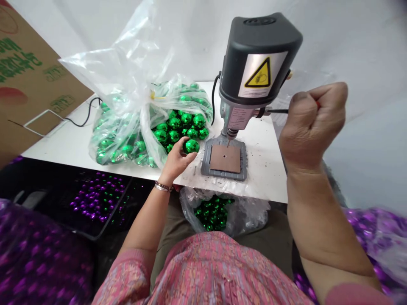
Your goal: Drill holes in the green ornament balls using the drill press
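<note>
two hands (178, 160) (313, 125) grip a green ball (192, 146) and lever (279, 111).

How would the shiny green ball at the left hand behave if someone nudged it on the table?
The green ball would probably roll readily, being round. Its glossy, mirror-like surface suggests it could be slippery. It may be fairly light, since the left hand seems to pinch it only by the finger ends.

Hands (178, 162) (313, 123): two. Drill press (262, 51): one. Carton (34, 84): one. Green balls (191, 146): dozens.
</note>
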Motion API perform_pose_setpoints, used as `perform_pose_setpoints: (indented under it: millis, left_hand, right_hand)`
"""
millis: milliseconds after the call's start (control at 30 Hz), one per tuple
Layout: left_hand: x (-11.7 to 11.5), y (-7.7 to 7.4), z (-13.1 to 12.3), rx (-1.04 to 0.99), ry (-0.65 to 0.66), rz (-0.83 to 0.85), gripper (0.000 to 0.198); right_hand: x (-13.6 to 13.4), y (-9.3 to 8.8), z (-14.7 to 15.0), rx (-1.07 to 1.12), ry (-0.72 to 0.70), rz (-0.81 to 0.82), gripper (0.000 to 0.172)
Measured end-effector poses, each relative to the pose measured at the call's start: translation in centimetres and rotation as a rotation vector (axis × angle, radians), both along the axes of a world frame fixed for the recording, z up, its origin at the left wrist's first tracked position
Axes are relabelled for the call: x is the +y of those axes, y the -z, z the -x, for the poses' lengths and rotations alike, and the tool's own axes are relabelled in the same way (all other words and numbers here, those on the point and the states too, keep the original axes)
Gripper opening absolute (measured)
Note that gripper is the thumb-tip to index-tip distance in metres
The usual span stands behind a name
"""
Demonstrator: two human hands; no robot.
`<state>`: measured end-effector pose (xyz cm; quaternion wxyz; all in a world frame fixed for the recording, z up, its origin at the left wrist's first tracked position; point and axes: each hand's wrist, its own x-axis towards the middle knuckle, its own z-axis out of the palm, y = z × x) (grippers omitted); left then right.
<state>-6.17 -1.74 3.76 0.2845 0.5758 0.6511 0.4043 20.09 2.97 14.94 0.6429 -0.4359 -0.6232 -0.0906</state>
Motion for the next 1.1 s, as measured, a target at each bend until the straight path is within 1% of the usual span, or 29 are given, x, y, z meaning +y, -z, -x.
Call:
perform_pose_setpoints:
  millis: [67, 133, 200, 233, 300, 400, 500, 567, 667, 833, 900, 1000, 1100]
  left_hand:
    - [-0.1, 0.1, -1.0, -0.432, 0.115, 0.068, 0.064]
    - [0.0, 0.4, -2.1, -0.762, 0.187, 0.167, 0.062]
    - [0.3, 0.9, -3.1, -0.942, 0.209, 0.247, 0.057]
    - [0.6, 1.1, -3.6, -0.986, 0.208, 0.274, 0.055]
    - [1.0, 1.4, -4.2, -1.009, 0.193, 0.303, 0.055]
    - [1.9, 1.6, -5.0, -0.924, 0.157, 0.298, 0.065]
    - [2.8, 1.5, -5.6, -0.713, 0.139, 0.301, 0.070]
    - [3.4, 1.4, -6.0, -0.562, 0.157, 0.322, 0.069]
    - [4.0, 1.2, -6.4, -0.389, 0.201, 0.351, 0.065]
    - [4.3, 0.5, -7.0, -0.154, 0.242, 0.366, 0.067]
    - [4.5, 0.3, -7.3, -0.012, 0.265, 0.303, 0.066]
    - [5.0, 0.1, -7.6, 0.241, 0.294, 0.160, 0.060]
    - [5.5, 0.3, -7.8, 0.361, 0.317, 0.077, 0.059]
  right_hand:
    - [0.0, -0.1, 0.0, 0.001, -0.018, 0.000, 0.021]
    - [-0.1, -0.1, 0.0, 0.008, -0.037, -0.004, 0.022]
    - [-0.1, -0.2, 0.0, 0.009, -0.044, 0.006, 0.023]
    - [-0.1, -0.2, -0.1, 0.006, -0.039, 0.014, 0.023]
    - [-0.2, -0.3, -0.1, -0.007, -0.027, 0.044, 0.023]
    - [-0.3, -0.2, -0.1, -0.013, -0.033, 0.063, 0.023]
    - [-0.5, -0.1, -0.2, -0.014, -0.050, 0.084, 0.024]
    - [-0.6, -0.1, -0.2, -0.022, -0.052, 0.122, 0.025]
    - [-0.6, -0.1, -0.2, -0.030, -0.066, 0.177, 0.024]
    - [-0.4, 0.0, -0.2, -0.020, -0.085, 0.190, 0.022]
    - [-0.4, 0.0, -0.2, -0.023, -0.080, 0.186, 0.022]
    - [-0.5, -0.1, -0.2, -0.032, -0.048, 0.178, 0.023]
    - [-0.7, -0.2, -0.2, -0.039, -0.034, 0.171, 0.023]
